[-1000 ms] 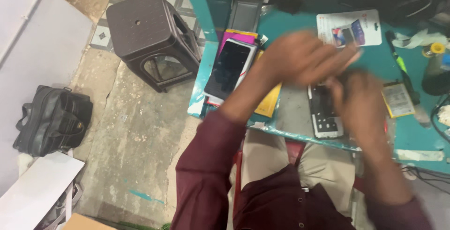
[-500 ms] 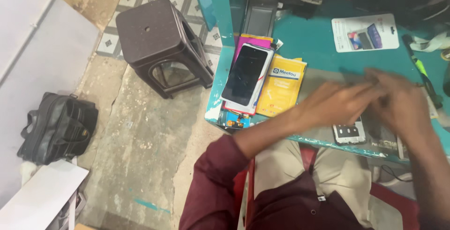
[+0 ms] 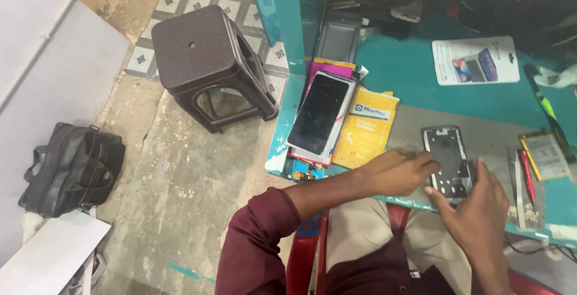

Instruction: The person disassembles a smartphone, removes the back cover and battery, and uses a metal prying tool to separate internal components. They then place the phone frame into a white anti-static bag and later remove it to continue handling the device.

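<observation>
A: Honestly, that stacked phone [image 3: 318,113] hangs off the worktop [image 3: 409,69] edge; one elbow bump drops it.

B: Yeah, and both hands, left hand [image 3: 398,171] and right hand [image 3: 478,202], fingers pinching the opened phone frame [image 3: 448,158] near the front edge, could slip and scatter parts toward the tweezers [image 3: 517,178].

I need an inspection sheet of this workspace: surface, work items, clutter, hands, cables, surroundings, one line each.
Surface: teal bench with a grey mat.
Work items: opened phone lies flat on the mat.
Clutter: black-screen phone on a stack, yellow packet, white card pack, tweezers, red tool, flat battery.
Hands: left hand and right hand both touch the opened phone.
Cables: one dark cable below the bench edge.
Surroundings: brown stool, black bag on the floor.
</observation>
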